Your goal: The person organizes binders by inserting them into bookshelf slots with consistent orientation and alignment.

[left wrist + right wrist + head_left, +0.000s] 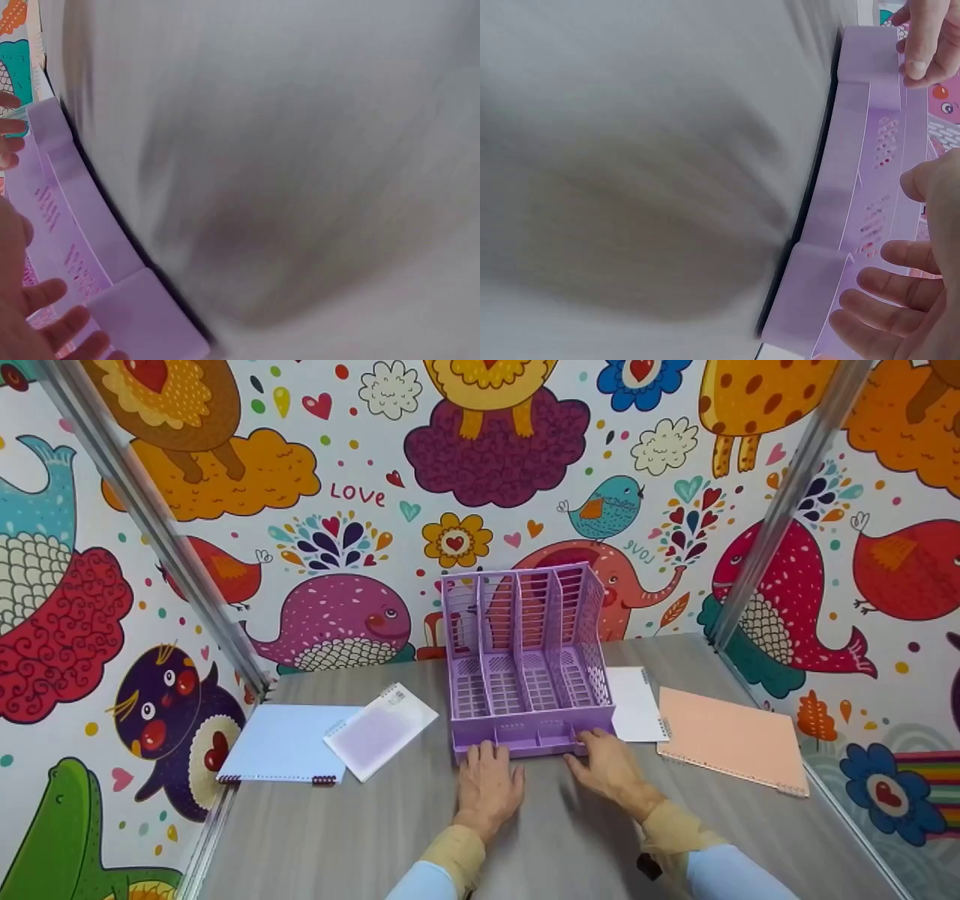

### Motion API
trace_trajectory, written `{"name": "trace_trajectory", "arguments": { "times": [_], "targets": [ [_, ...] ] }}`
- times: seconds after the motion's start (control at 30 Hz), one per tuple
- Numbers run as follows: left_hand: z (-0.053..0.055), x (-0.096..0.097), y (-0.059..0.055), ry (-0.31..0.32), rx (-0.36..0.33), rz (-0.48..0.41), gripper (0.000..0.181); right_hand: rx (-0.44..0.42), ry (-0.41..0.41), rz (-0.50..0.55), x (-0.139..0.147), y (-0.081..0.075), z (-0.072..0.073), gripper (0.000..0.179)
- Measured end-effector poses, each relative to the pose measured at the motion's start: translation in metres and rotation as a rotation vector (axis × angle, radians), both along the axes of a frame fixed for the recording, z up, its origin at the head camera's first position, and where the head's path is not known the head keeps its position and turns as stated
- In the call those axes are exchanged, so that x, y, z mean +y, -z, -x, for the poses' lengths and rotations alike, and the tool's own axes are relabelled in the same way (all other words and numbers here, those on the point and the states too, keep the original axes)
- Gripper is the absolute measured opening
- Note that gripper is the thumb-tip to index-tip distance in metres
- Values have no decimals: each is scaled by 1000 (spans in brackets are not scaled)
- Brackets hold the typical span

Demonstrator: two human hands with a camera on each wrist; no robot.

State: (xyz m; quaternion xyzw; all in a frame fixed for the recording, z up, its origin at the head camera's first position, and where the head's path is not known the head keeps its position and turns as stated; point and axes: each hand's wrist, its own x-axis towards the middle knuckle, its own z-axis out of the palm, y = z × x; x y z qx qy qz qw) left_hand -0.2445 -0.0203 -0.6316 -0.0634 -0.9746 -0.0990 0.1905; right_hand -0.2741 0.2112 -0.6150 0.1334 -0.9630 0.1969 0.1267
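Reaching in over the table (315,840) with light-blue sleeves (739,877). Resting the left hand (487,787) and the right hand (613,771) along the front lip of the purple organizer (525,727), with loosely spread fingers, not visibly pinching. Standing upright between them and the table's far edge. Lying toward the left edge: blue notebook (281,742), lilac notebook (382,735); toward the right: white notebook (635,706), peach notebook (735,742). Apparently steadying or squaring the organizer, next probably calling for light, even pressure, then letting go.
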Motion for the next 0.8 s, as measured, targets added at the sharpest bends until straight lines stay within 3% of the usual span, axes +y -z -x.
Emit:
{"name": "trace_trajectory", "arguments": {
  "times": [0.2, 0.43, 0.8],
  "targets": [
    [-1, 2, 2, 10, -16, 11, 37, -57, 48, 5, 11, -1, 2, 39],
    [-3, 7, 1, 24, -103, 3, 34, -66, 70, 19, 25, -2, 4, 29],
    [-3, 12, 8, 32, -127, -27, 32, -176, 130, 36, 52, -3, 7, 15]
  ]
}}
